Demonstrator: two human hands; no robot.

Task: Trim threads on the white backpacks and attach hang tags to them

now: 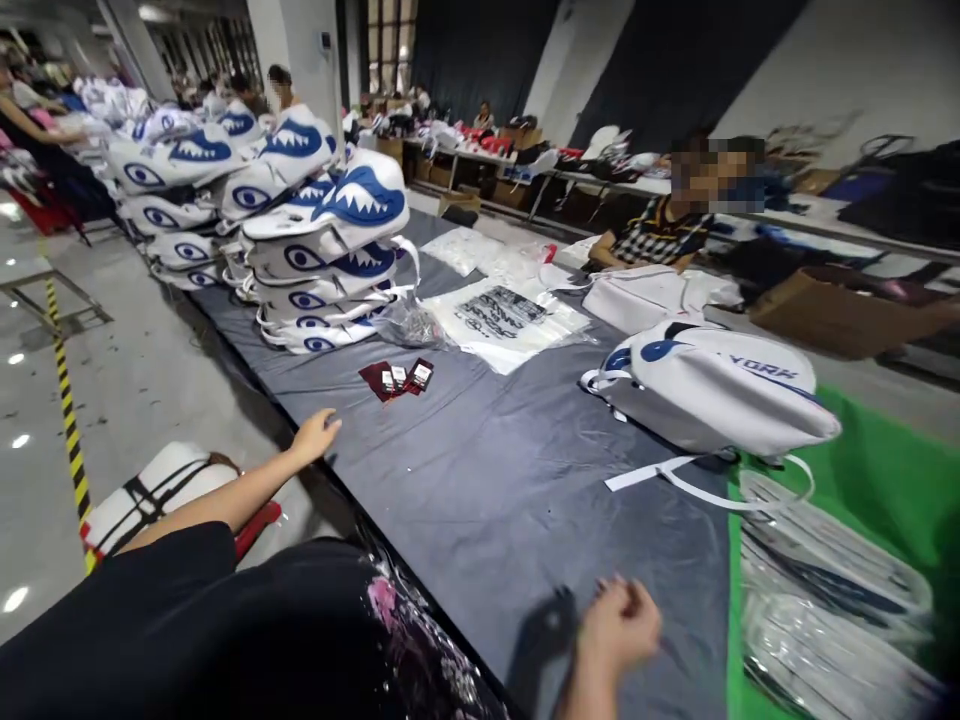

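Note:
My left hand (316,437) hovers by the table's near left edge, fingers loosely stretched and nothing in them. Just beyond it lie dark red hang tags (401,378) with small white labels. Low over the grey tablecloth (465,480), my right hand (621,620) is loosely curled, a gap showing between its fingers, with no object visible in it. A white backpack (720,385) with blue print rests on its side farther right, its white strap (637,475) trailing toward me. Beyond the tags lie printed clear plastic bags (502,315).
Stacks of white backpacks (322,260) with blue eyes and teeth stand at the table's far left. Plastic-wrapped goods (832,600) lie on a green cover (877,440) at right. Across the table sits a co-worker (660,230). A cardboard box (847,310) stands behind.

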